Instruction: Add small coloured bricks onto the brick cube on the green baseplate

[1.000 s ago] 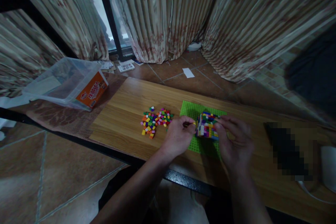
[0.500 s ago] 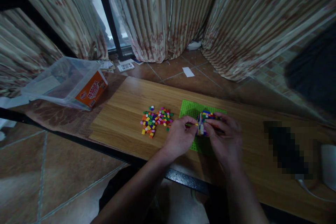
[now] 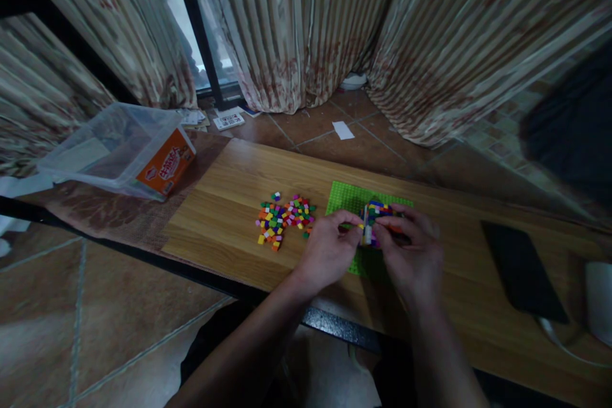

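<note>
A multicoloured block of small toy bricks (image 3: 377,208) is over the green studded baseplate (image 3: 347,194), partly hidden by my fingers. My right hand (image 3: 414,252) curls round this brick block, thumb on its near side and fingers along its far right side. At its left face is my left hand (image 3: 332,245), thumb and forefinger pinched on a small yellow brick (image 3: 360,227). The yellow brick is touching or very near the block; which of the two I cannot tell. Left of my left hand lies a loose pile of small coloured bricks (image 3: 272,220).
The wooden table (image 3: 215,204) bears a clear plastic box (image 3: 115,159) with an orange label at the far left. To the right lie a black phone (image 3: 523,271) with a white cable and a white object (image 3: 600,303). Curtains (image 3: 306,25) hang beyond the table.
My left hand has shifted slightly right and up, bringing the pinched yellow brick closer to the block's left face. My right hand keeps its hold with little movement.
</note>
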The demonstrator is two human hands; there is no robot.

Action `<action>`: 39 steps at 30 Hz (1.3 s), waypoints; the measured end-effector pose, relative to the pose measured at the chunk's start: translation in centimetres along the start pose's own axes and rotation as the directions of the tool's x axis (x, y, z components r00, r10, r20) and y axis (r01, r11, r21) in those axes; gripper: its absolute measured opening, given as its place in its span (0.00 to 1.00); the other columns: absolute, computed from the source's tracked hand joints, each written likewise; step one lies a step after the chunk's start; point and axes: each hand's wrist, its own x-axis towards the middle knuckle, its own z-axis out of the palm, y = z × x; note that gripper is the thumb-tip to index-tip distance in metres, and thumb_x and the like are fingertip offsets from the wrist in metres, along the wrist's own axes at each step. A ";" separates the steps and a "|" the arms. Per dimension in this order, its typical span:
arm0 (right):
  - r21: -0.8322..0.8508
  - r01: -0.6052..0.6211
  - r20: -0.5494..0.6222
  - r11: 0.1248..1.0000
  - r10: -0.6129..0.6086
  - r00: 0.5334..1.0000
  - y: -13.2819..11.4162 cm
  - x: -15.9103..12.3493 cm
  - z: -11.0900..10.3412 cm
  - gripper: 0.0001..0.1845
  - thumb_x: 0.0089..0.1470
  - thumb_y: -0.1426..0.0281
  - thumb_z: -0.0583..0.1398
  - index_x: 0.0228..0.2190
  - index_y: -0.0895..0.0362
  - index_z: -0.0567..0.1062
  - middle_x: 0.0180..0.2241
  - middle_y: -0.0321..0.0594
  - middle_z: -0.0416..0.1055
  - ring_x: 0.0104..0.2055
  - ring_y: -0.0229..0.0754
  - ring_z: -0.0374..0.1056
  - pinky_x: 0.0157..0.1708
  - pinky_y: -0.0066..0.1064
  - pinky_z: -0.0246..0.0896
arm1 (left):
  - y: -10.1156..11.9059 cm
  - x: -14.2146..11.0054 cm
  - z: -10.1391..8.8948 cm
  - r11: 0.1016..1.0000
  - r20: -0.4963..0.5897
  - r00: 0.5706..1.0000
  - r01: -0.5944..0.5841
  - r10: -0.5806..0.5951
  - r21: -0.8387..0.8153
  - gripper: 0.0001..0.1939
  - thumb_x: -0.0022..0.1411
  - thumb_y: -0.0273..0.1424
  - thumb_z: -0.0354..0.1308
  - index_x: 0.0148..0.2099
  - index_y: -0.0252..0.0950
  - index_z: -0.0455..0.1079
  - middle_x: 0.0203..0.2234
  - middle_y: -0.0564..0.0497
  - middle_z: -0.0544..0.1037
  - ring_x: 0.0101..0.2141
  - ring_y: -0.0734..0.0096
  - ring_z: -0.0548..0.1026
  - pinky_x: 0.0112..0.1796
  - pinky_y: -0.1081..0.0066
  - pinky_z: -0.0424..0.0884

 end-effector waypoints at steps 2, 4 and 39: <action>-0.005 -0.003 -0.005 1.000 0.003 1.000 0.1 0.0 0.0 0.06 0.54 0.64 0.64 0.30 0.52 0.81 0.46 0.44 0.75 0.51 0.52 0.66 0.49 0.51 0.63 | 0.0 -0.1 0.0 1.000 0.017 1.000 -0.015 0.016 -0.024 0.06 0.60 0.25 0.57 0.37 0.34 0.75 0.25 0.54 0.75 0.26 0.75 0.70 0.31 0.74 0.66; -0.007 0.001 -0.009 1.000 -0.001 1.000 0.1 0.0 0.0 0.06 0.53 0.64 0.64 0.30 0.52 0.81 0.45 0.43 0.75 0.51 0.52 0.67 0.49 0.50 0.63 | 0.2 -0.1 0.1 0.999 0.032 0.999 -0.022 0.023 -0.039 0.06 0.60 0.25 0.56 0.38 0.33 0.75 0.27 0.53 0.75 0.27 0.75 0.70 0.32 0.74 0.66; -0.009 0.181 -0.007 0.984 -0.181 0.984 0.6 -1.2 -0.3 0.12 0.61 0.69 0.59 0.42 0.48 0.81 0.50 0.42 0.75 0.53 0.48 0.69 0.53 0.49 0.65 | 0.4 -0.1 0.2 0.996 -0.007 0.997 -0.071 0.071 -0.049 0.06 0.60 0.25 0.57 0.35 0.35 0.76 0.28 0.53 0.79 0.31 0.72 0.75 0.36 0.73 0.70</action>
